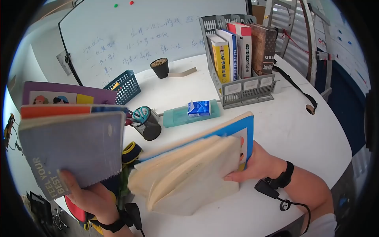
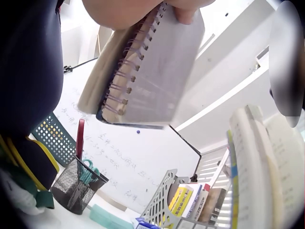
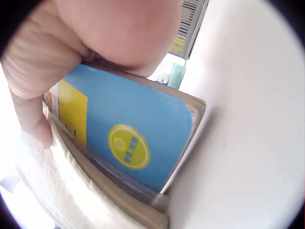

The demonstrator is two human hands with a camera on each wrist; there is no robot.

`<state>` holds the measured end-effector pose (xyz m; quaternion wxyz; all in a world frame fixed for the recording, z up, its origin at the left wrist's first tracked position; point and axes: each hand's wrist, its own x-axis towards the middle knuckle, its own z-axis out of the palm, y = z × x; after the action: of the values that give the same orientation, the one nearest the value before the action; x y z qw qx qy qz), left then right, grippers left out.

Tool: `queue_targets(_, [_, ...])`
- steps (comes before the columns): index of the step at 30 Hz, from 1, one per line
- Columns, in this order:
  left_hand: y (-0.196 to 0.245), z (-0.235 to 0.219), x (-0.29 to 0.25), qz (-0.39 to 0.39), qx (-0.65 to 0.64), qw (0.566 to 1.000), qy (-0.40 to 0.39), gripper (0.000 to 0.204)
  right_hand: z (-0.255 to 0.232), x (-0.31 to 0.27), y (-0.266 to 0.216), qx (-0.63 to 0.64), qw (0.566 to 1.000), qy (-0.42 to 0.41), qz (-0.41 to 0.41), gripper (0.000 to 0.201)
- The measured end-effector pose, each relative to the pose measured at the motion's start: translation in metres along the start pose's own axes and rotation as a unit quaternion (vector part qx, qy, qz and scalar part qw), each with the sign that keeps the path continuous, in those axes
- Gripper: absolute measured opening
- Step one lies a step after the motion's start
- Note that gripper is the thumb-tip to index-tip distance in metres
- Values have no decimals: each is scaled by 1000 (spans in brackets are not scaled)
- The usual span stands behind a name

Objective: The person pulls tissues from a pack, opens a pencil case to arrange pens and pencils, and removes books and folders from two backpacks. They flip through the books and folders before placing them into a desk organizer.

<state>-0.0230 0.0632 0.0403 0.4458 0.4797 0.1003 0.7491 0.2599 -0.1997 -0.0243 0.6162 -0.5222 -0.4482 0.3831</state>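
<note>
My left hand grips a stack of books at the left of the head view, thumb on the front cover. In front is a grey spiral notebook printed "FEEL YOUR BEST"; an orange-red book and a purple book show behind it. The left wrist view shows the notebook's wire spiral. My right hand holds a blue-covered book together with a worn cream book, whose pages fan apart toward the left. Its thumb lies over the cream book's edge.
A grey file rack holding several upright books stands at the back right. Between it and me lie a teal case with a blue packet on top, and a mesh pen cup. Behind are a teal basket and a small black pot.
</note>
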Motion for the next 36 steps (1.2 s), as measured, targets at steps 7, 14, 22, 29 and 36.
queue_targets(7, [-32, -3, -30, -124, -43, 970, -203, 46, 3, -1, 3, -73, 997, -17, 1, 70])
queue_targets(14, [-22, -11, -66, -418, -53, 844, -332, 91, 4, -4, 6, -23, 1000, -7, 7, 75])
queue_targets(22, [-22, -20, -37, -321, -35, 721, -613, 150, 5, 7, 12, 28, 998, 37, -45, 82])
queue_targets(29, [-2, 19, -53, -244, 181, 790, -533, 91, 19, 11, 8, -24, 983, 21, -183, 131])
queue_targets(36, [-19, 13, -60, -681, -343, 616, -199, 78, 21, -2, 6, -73, 982, 60, -162, 127])
